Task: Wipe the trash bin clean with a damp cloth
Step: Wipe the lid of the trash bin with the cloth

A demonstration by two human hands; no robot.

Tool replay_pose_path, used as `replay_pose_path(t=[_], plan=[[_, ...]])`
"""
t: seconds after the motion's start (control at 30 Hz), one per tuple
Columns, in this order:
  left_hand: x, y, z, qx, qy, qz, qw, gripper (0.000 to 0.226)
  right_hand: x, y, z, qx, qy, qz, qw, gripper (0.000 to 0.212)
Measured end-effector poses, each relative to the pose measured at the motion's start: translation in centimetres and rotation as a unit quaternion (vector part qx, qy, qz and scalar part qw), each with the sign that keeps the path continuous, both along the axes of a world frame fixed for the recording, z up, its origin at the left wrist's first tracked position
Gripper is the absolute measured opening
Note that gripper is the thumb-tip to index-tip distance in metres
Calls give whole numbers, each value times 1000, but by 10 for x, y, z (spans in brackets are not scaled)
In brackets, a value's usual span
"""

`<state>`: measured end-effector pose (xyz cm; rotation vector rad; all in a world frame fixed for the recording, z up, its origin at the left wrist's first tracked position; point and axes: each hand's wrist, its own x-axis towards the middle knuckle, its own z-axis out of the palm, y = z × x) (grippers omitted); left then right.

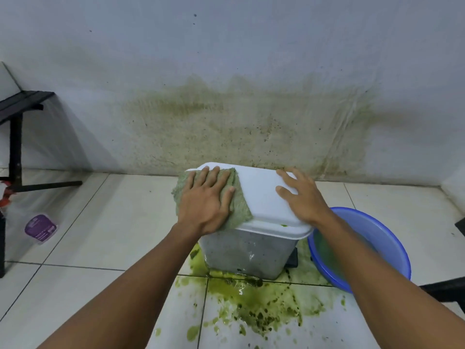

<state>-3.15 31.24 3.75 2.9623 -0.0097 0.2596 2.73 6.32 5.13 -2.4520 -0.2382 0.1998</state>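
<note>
Standing on the tiled floor (113, 222) close to the stained wall (226, 122), the trash bin (246, 253) is seen with its white lid (261, 195) on. A green cloth (242, 210) is spread over the left part of the lid and draped over its near edge. It is pressed flat under the left grip (206, 200), whose fingers are laid out straight, released rather than curled round the fabric. The right grip (302, 197) is likewise released, its spread fingers rested on the bare right part of the lid, apart from the cloth. A green spill (251, 298) is pooled around the bin's base. A blue basin (402, 260) holding water is set just beside the bin, to its right.
</note>
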Motion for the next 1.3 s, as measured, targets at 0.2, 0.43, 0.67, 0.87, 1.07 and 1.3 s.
replay_pose_path(t=[0.2,0.43,0.67,0.87,1.07,1.3], plan=[[66,-15,3,-24,15,-38,999,58,-24,8,5,-70,1,-127,989,57],[79,-30,4,-66,33,-70,995,59,-36,-5,16,-152,-12,-150,977,70],[78,-30,2,-80,35,-73,993,63,-50,-5,17,-162,31,-124,978,80],[45,-43,-8,-211,-3,-15,977,60,-42,10,12,-206,-41,84,974,58],[-11,-78,-29,-465,-44,73,881,68,-43,12,14,-181,-49,101,977,53],[39,-64,-4,-489,68,39,869,67,-69,14,11,-212,-9,39,976,56]])
